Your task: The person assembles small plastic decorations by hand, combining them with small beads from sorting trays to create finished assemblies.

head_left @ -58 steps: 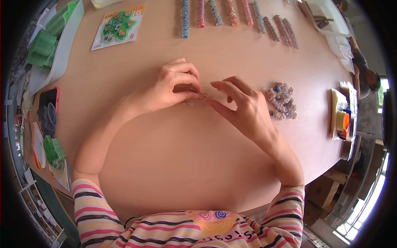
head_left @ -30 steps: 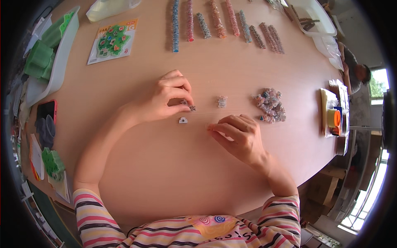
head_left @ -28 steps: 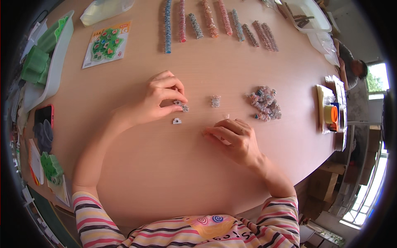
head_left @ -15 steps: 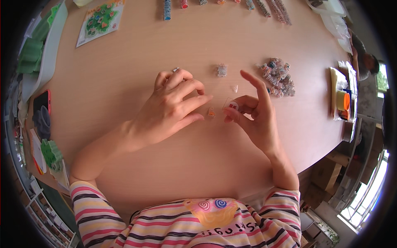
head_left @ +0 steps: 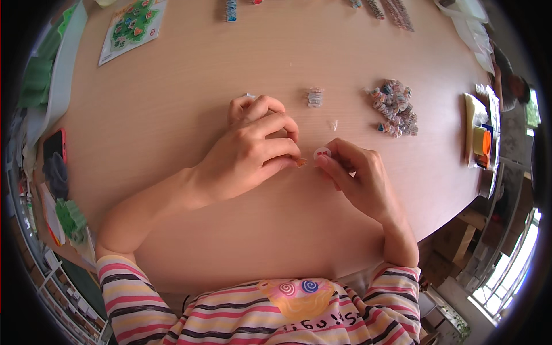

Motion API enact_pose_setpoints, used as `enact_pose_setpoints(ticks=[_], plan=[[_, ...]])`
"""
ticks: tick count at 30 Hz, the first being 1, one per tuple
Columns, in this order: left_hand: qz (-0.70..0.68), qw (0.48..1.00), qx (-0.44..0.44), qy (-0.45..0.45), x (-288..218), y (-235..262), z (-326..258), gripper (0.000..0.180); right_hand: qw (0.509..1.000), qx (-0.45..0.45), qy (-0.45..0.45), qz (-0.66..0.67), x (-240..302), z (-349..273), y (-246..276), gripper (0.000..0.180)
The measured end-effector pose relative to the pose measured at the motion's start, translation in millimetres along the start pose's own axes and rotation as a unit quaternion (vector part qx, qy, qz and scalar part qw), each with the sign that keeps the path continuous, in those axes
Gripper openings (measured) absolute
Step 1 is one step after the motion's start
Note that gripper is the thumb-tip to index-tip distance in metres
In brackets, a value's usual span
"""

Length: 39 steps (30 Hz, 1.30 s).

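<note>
Fingers of my left hand (head_left: 247, 152) pinch a small orange piece (head_left: 301, 163) at the tips; those of my right hand (head_left: 362, 172) are closed on a round white disc (head_left: 322, 153) with a red mark, thumb across its lower edge. The two parts are near each other but apart, over the middle of the counter (head_left: 247, 230); I cannot tell whether either touches it. A small clear scrap (head_left: 333, 125) lies just beyond the disc, a short stack of thin pieces (head_left: 314, 97) farther out, and a heap of coiled bundles (head_left: 395, 109) to the right. A pale piece (head_left: 248, 95) shows past my left knuckles; whether I grip it cannot be told. For sound handling, I should hold both parts by their rims, use light pressure, and leave the disc's marked face uncovered. I should work low, since parts this small could slip, and steer my right knuckles clear of the scrap.
</note>
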<state>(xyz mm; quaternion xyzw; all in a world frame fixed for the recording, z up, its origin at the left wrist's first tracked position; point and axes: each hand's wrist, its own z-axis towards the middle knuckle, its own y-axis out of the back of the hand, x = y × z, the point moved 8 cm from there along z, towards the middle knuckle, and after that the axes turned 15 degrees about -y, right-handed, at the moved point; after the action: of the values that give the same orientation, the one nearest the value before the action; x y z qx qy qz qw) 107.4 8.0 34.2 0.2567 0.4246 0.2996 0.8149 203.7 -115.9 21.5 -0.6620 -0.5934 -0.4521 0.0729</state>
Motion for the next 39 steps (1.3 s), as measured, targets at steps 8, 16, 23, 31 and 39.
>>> enact_pose_setpoints(ticks=[8, 16, 23, 31, 39], plan=[[0.002, 1.0, -0.013, 0.004, 0.3, 1.4, 1.9, 0.015, 0.982, -0.076, 0.109, -0.134, 20.2, -4.1, -7.5, 0.017], [0.007, 1.0, -0.023, 0.006, 0.9, 1.5, -1.0, 0.016, 0.951, -0.115, 0.163, -0.235, 27.8, -3.3, -15.9, 0.02], [0.052, 0.998, -0.034, -0.006, -6.1, 0.1, -2.9, 0.016, 0.954, -0.076, 0.146, -0.251, 37.2, -2.0, -17.0, 0.019], [0.034, 0.999, -0.039, -0.008, -6.3, -0.2, 0.9, 0.016, 0.931, -0.064, 0.17, -0.317, 40.5, -4.5, -15.5, 0.017], [0.037, 0.998, -0.046, -0.016, -8.2, -3.7, -3.1, 0.016, 0.923, -0.065, 0.159, -0.345, 34.6, -3.3, -19.4, 0.016]])
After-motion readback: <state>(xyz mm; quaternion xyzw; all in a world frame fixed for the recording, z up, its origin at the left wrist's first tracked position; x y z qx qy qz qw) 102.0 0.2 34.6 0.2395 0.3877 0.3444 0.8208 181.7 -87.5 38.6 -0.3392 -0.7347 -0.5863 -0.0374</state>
